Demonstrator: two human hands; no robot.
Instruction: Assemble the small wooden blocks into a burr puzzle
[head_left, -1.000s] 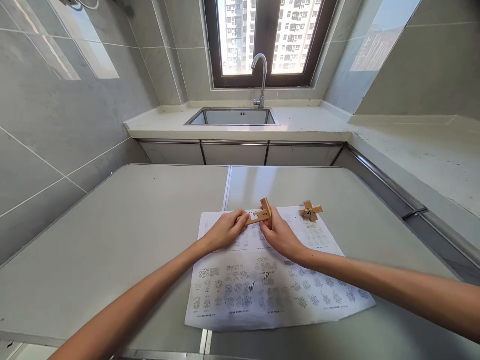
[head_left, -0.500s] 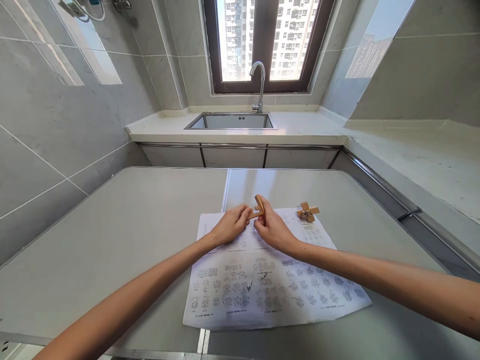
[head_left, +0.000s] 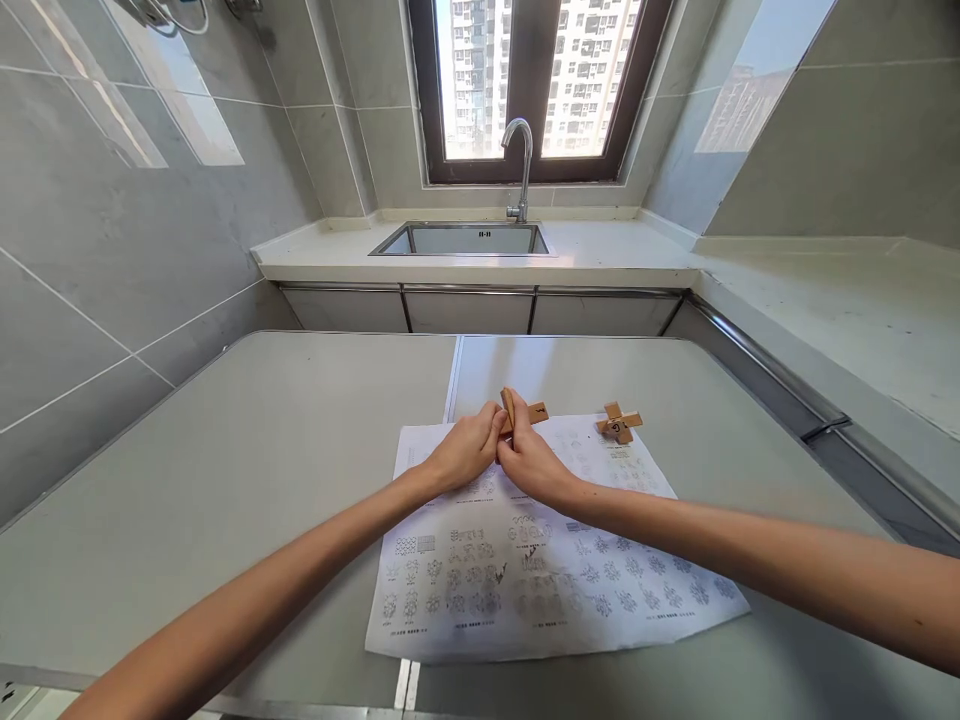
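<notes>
Above the far part of a printed sheet [head_left: 465, 590], my left hand [head_left: 469, 448] and my right hand [head_left: 534, 465] meet, both closed on wooden puzzle pieces [head_left: 538, 412]. One piece stands upright between the hands, and another crosses it and sticks out to the right with a dark mark on its end. My fingers hide how far the pieces fit into each other. To the right, an assembled cross-shaped wooden puzzle [head_left: 619, 424] lies at the sheet's far right edge, touched by neither hand. Rows of small line diagrams cover the sheet.
The sheet lies on a grey folding table [head_left: 225, 520] with a pale seam down its middle. Beyond the table are a white counter [head_left: 600, 245], a sink [head_left: 465, 240] and a tap [head_left: 523, 165] under a window. A side counter [head_left: 847, 310] runs along the right.
My hands have come closer together. The notched wooden piece that showed between them is now crossed with another, whose marked end sticks out to the right.
</notes>
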